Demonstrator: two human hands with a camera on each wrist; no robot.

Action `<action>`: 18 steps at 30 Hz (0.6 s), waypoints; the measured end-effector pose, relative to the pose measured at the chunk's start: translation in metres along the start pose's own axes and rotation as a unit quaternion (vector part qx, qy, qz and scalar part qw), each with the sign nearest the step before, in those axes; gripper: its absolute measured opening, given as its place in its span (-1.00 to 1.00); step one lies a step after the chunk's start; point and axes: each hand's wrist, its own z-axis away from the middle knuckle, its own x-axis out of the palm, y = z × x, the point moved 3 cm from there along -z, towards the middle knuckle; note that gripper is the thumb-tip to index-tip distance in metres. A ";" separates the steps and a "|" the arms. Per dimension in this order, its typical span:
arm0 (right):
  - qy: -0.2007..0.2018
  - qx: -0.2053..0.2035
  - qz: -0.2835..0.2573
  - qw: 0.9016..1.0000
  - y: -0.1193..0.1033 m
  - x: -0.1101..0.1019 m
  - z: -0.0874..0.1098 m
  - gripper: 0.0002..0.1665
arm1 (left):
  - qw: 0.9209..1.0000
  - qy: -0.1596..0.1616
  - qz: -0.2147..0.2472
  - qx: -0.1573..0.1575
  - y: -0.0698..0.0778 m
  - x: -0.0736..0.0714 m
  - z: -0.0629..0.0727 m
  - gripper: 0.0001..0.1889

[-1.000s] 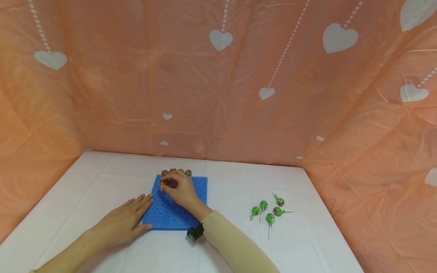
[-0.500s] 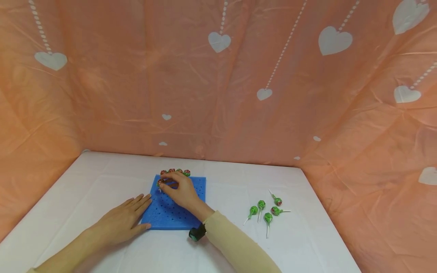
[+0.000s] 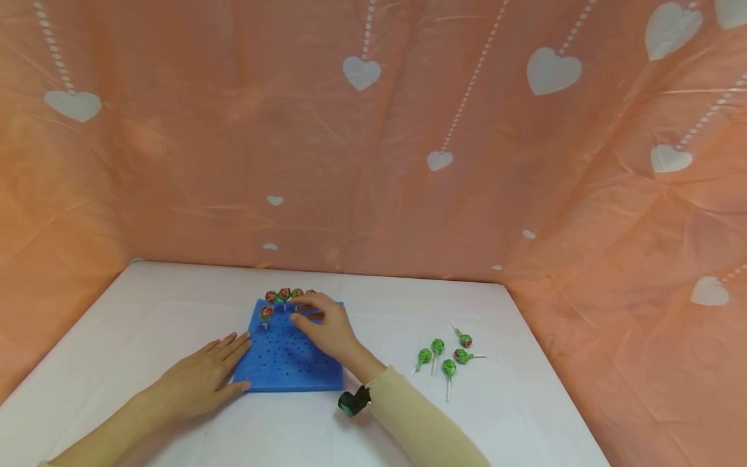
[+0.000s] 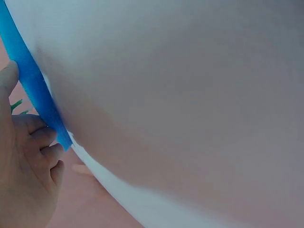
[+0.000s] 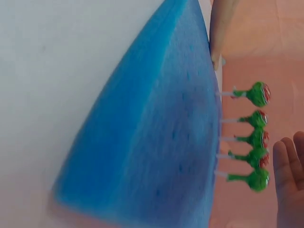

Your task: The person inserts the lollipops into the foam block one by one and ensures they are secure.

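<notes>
A blue foam board [image 3: 286,370] dotted with small holes lies on the table. My left hand [image 3: 195,383] rests flat at its left side, fingertips and thumb touching the edge. One lollipop [image 3: 266,313] stands upright by its stick near the board's left side, in front of a back row of several lollipops [image 3: 284,294]. My right hand [image 3: 327,327] is over the board, right of that front lollipop and apart from it, with relaxed fingers and nothing between them. It partly covers the back row. In the right wrist view, the planted lollipops [image 5: 256,137] stick out of the board beside the fingers.
Several loose green-wrapped lollipops [image 3: 449,368] lie on the white table [image 3: 525,415] to the right of the board. A black wrist camera [image 3: 353,402] hangs at the right wrist. Orange cloth [image 3: 315,149] with white hearts encloses the table at the back and sides.
My right hand has let go of the front-left lollipop, which now stands in the board, and has moved right. My left hand stays at the board's edge. The head view has shifted slightly.
</notes>
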 end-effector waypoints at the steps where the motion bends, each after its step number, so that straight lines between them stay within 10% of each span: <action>1: 0.004 0.002 -0.003 1.000 0.001 -0.003 0.002 -0.59 | 1.000 -0.002 0.002 -0.001 0.000 0.000 0.000 -0.17; 18: 0.107 0.028 -0.004 0.994 0.016 -0.063 0.036 -0.62 | 1.000 -0.003 0.006 -0.008 -0.001 0.001 -0.001 -0.15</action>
